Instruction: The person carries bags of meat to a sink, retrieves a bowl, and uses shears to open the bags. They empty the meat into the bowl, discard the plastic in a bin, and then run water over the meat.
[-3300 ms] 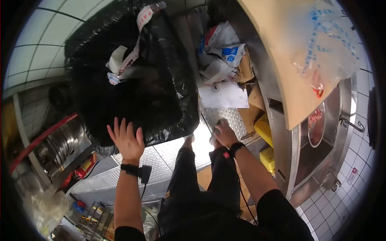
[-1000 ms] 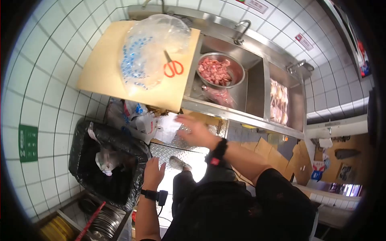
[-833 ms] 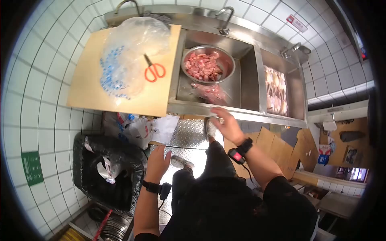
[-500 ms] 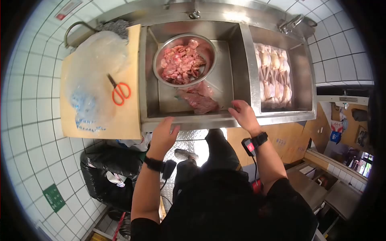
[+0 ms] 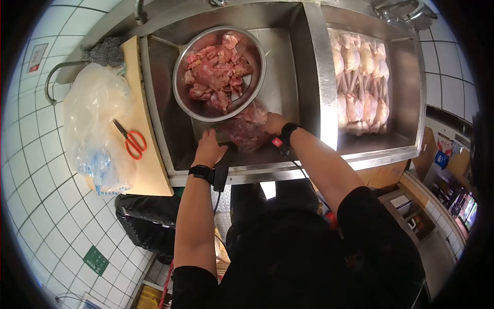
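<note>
A clear plastic bag of raw meat (image 5: 246,133) lies on the floor of the left sink basin, against the lower side of a steel bowl. My right hand (image 5: 276,124) is closed on the bag's right end, its fingertips partly hidden. To the left of the bag, my left hand (image 5: 210,148) reaches into the basin with thumb and fingers apart, holding nothing, just below the bowl's rim. The steel bowl (image 5: 261,69) holds a heap of raw meat pieces (image 5: 218,72) and stands in the basin.
Plucked whole birds (image 5: 360,77) lie in rows in the right basin (image 5: 404,77), past a steel divider (image 5: 321,77). On the wooden board (image 5: 149,172) at left are orange-handled scissors (image 5: 135,144) and crumpled clear plastic bags (image 5: 95,108). A faucet (image 5: 406,13) stands at the back right.
Both hands have moved from the sink's front edge into the left basin. My right hand has taken hold of the meat bag. The camera view has shifted closer to the sink.
</note>
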Demonstrator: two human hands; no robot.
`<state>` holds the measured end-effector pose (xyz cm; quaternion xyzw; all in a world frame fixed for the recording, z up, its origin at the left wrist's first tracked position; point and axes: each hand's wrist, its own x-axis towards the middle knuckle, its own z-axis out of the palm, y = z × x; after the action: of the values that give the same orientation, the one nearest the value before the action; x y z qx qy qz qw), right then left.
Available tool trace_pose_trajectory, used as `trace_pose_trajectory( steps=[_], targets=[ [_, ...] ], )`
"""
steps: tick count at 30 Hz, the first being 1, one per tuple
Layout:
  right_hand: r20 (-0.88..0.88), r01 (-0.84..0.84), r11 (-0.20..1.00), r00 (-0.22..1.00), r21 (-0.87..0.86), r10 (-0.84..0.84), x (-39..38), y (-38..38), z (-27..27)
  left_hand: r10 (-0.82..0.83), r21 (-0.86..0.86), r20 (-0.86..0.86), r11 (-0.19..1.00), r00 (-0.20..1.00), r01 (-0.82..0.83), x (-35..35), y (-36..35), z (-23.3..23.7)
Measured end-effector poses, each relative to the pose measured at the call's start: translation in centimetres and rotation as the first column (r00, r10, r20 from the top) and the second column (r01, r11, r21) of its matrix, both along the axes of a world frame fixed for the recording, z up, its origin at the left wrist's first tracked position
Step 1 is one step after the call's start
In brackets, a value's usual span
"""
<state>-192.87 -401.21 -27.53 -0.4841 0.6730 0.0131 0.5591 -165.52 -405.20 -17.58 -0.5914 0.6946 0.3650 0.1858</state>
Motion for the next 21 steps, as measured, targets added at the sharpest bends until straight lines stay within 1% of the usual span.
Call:
trace_pose_trajectory(
  steps=[1, 2, 3, 4, 6, 7, 9, 10, 12, 13, 15, 16, 17, 18, 19, 21],
  targets=[
    [0.008, 0.007, 1.000, 1.000, 0.011, -0.007, 0.4, 0.1, -2.2, -0.007, 0.011, 0.008, 1.000, 1.000, 0.007, 0.2, -0.3, -0.6],
    [0.024, 0.014, 1.000, 1.000, -0.022, -0.014, 0.9, 0.5, -5.5, -0.060, 0.011, 0.060, 0.998, 0.996, 0.059, 0.4, -0.6, -1.2],
    [0.038, 0.020, 0.998, 0.999, -0.057, -0.017, 1.3, 0.8, -7.6, -0.111, 0.013, 0.109, 0.994, 0.988, 0.110, 0.6, -0.9, -2.0],
    [0.041, 0.025, 0.999, 0.999, -0.048, -0.024, 1.4, 0.5, -7.3, -0.117, 0.022, 0.111, 0.993, 0.987, 0.115, 1.0, -1.4, -3.1],
    [-0.088, 0.048, 0.999, 0.995, -0.012, -0.049, 1.3, -0.2, -5.2, -0.250, 0.046, 0.157, 0.968, 0.955, 0.246, 2.0, -2.0, -5.8],
    [-0.095, 0.067, 0.998, 0.993, -0.006, -0.068, 1.3, 0.1, -5.9, -0.270, 0.050, 0.150, 0.963, 0.951, 0.265, 2.1, -2.2, -6.6],
    [-0.177, 0.050, 0.968, 0.980, -0.246, -0.095, 1.1, 0.5, -7.9, -0.310, -0.048, 0.135, 0.947, 0.941, 0.319, 2.0, -2.9, -8.1],
    [-0.185, 0.058, 0.970, 0.977, -0.236, -0.103, 0.7, 0.4, -5.9, -0.321, -0.041, 0.124, 0.944, 0.939, 0.328, 2.1, -3.0, -8.5],
    [-0.120, 0.106, 0.979, 0.985, -0.173, -0.127, -0.6, -0.8, 1.5, -0.334, 0.011, 0.028, 0.943, 0.942, 0.333, 2.2, -3.4, -8.9],
    [-0.131, 0.110, 0.979, 0.982, -0.171, -0.134, -1.0, -0.5, 2.7, -0.340, 0.010, 0.017, 0.940, 0.940, 0.340, 2.7, -3.4, -9.4],
    [-0.128, 0.049, 0.941, 0.987, -0.334, -0.097, -2.7, 0.4, 4.9, -0.480, -0.013, -0.069, 0.877, 0.875, 0.480, 3.7, -3.4, -10.4],
    [-0.136, 0.047, 0.940, 0.986, -0.339, -0.099, -3.0, 0.5, 7.3, -0.481, -0.022, -0.075, 0.876, 0.873, 0.481, 3.5, -3.5, -8.7],
    [-0.043, 0.218, 0.946, 0.971, -0.238, -0.235, -3.0, 0.5, 10.4, -0.539, -0.009, -0.052, 0.842, 0.841, 0.539, 2.8, -3.5, -5.6],
    [0.036, 0.375, 0.919, 0.927, -0.124, -0.373, -3.0, 0.5, 12.9, -0.594, 0.001, -0.026, 0.804, 0.804, 0.594, 2.6, -3.5, -3.1],
    [0.034, 0.372, 0.918, 0.928, -0.138, -0.371, -3.1, 0.6, 14.5, -0.592, -0.013, -0.025, 0.806, 0.806, 0.592, 3.0, -3.2, -1.6],
    [0.150, 0.549, 0.836, 0.825, 0.013, -0.544, -3.5, 1.4, 16.9, -0.583, -0.065, -0.039, 0.812, 0.812, 0.580, 4.1, -2.4, 0.8]
  ],
)
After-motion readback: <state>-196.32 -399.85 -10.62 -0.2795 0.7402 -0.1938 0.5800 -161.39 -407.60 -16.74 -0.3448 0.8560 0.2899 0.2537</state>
